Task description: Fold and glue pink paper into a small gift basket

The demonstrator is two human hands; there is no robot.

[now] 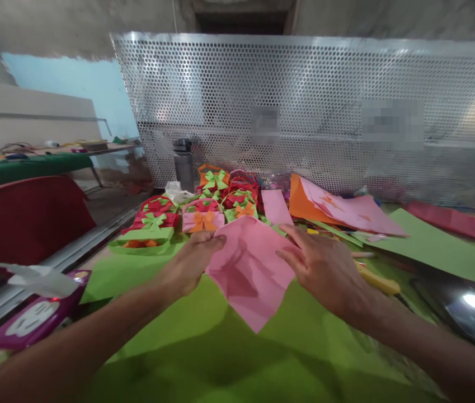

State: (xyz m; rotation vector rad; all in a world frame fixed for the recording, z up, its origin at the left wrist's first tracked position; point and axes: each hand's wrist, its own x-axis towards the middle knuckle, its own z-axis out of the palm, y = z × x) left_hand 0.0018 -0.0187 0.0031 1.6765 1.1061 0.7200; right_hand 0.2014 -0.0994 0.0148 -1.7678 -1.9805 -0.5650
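A square sheet of pink paper (258, 274) with creases across its middle is held in front of me, one corner pointing down toward me. My left hand (193, 263) is closed, pinching the sheet's left side between thumb and fingers. At the right side, my right hand (325, 268) has its thumb over the paper and its index finger along the edge; the other fingers are partly hidden. Below the sheet spreads green paper (287, 347). Just beyond it stand small paper bags with bows, among them a pink bag (197, 219) with an orange bow.
Pink and orange sheets (346, 212) lie back right, near light green paper (442, 246). A yellow-handled tool (377, 280) is beside my right forearm. A dark shiny object (468, 308) lies far right, a purple box (31, 319) left. Behind are a bottle (184, 168) and a perforated metal panel (313, 84).
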